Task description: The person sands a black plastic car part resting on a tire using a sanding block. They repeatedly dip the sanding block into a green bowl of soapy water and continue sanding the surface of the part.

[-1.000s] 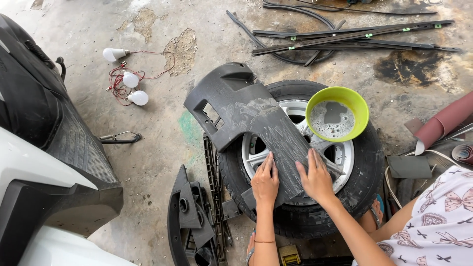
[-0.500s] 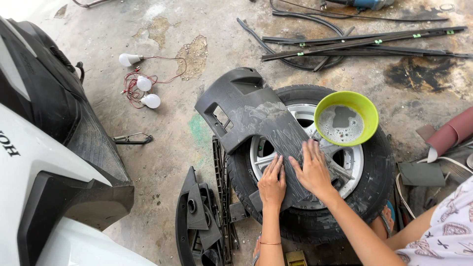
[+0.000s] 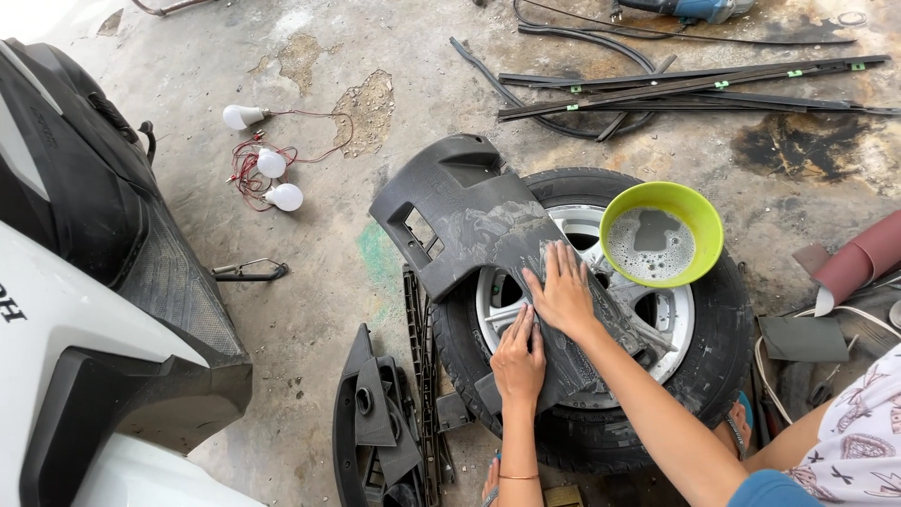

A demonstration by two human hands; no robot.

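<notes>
Resting across a black rubber car tyre with a silver alloy wheel (image 3: 591, 376), a dark grey moulded plastic panel (image 3: 479, 230) streaked with wet pale residue lies flat, its upper end overhanging the tyre toward the concrete floor (image 3: 310, 310).

Left hand (image 3: 518, 361): palm down, fingers straight and together, pressed flat on the panel's lower part; grip released, nothing grasped. A thin bangle sits on the wrist.

Right hand (image 3: 563, 291): palm down, fingers spread slightly, pressed flat on the panel just above the left hand; grip released, nothing grasped.

Lime-green round plastic bowl (image 3: 699, 211): holds soapy water, stands on the tyre's upper right edge, near the right hand but apart from it.

Three white light bulbs on red wire (image 3: 267, 164): on the floor, well apart to the left.

Black plastic trim pieces (image 3: 380, 422): stacked on the floor beside the tyre's left edge.

Long dark metal strips (image 3: 694, 89): lying on the floor beyond the tyre.

Black and white scooter bodywork (image 3: 84, 282): along the left edge.
</notes>
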